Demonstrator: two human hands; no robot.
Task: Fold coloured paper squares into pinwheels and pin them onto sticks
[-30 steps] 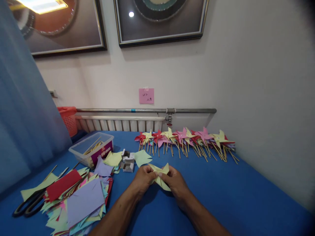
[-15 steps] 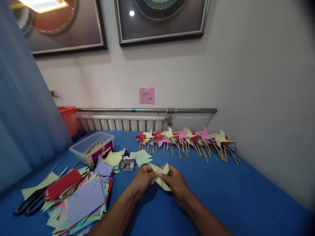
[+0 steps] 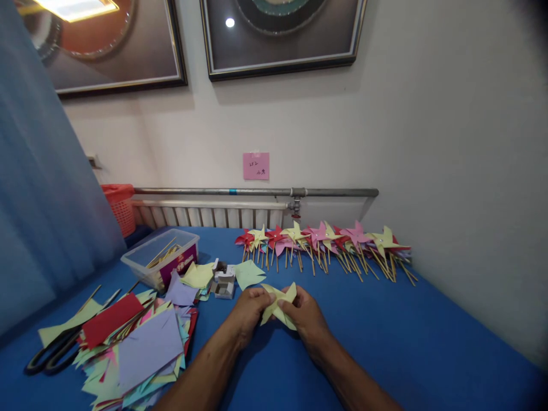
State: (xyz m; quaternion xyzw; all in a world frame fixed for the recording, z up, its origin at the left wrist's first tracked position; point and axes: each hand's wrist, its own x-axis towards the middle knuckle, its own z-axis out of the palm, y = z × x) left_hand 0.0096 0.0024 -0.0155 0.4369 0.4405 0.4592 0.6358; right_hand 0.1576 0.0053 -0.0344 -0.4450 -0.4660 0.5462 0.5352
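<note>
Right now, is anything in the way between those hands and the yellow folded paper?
No, nothing visible: the left hand and the right hand both hold the yellow folded paper directly, thumbs on top.

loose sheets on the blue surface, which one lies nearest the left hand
The pale green sheet, just beyond the left hand and right of the white boxes; the other loose sheets lie left of those boxes, farther away.
</note>
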